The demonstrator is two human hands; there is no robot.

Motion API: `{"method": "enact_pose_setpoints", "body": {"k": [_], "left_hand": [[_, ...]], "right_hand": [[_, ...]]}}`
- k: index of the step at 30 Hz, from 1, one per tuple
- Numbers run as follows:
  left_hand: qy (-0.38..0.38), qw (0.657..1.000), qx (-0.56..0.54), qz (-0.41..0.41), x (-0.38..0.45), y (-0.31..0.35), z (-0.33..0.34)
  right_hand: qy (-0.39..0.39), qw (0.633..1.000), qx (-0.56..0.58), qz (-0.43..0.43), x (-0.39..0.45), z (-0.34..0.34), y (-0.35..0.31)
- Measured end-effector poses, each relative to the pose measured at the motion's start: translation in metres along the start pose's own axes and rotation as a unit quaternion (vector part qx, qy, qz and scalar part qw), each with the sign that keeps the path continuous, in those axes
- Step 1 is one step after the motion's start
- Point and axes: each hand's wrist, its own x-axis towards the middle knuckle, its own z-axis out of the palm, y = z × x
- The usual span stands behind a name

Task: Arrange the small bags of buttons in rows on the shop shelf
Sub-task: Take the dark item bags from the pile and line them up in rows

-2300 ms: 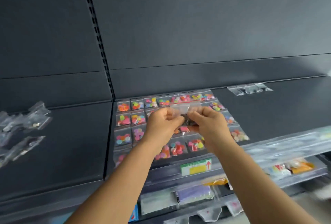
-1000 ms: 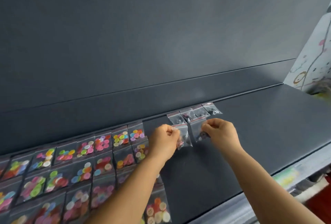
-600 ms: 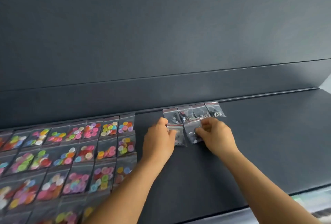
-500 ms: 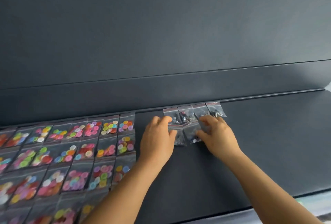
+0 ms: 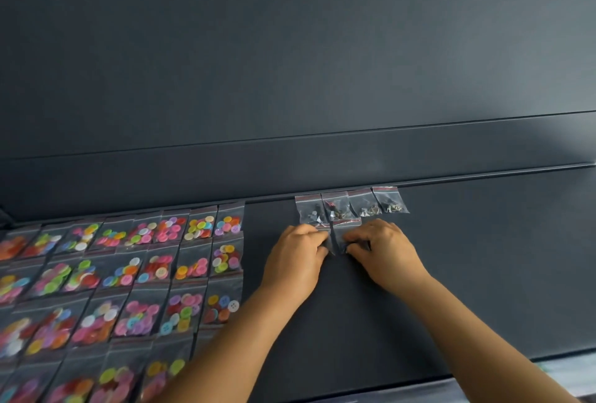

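Observation:
Four small clear bags of dark and metal buttons lie in a row along the back of the dark shelf. Just in front of that row lie two more clear bags side by side. My left hand has its fingers curled on the left bag, which it mostly hides. My right hand pinches the lower part of the right bag. Both bags lie flat against the shelf, their red-striped tops touching the back row.
Several rows of bags with bright coloured buttons fill the left part of the shelf, ending about a hand's width left of my left hand. The dark back panel rises behind. The shelf's front edge runs below my forearms.
Both hands carried the two clear bags from in front of the coloured bags rightwards to the dark-button row, set them down on the shelf, and my fingers have curled on them again.

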Motion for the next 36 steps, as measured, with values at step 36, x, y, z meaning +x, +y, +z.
{"method": "enact_pose_setpoints", "body": {"k": [36], "left_hand": [[0.092, 0.961, 0.15, -0.213, -0.226, -0.187, -0.191]], "right_hand": [[-0.125, 0.949, -0.053, -0.286, -0.063, 0.128, -0.3]]}}
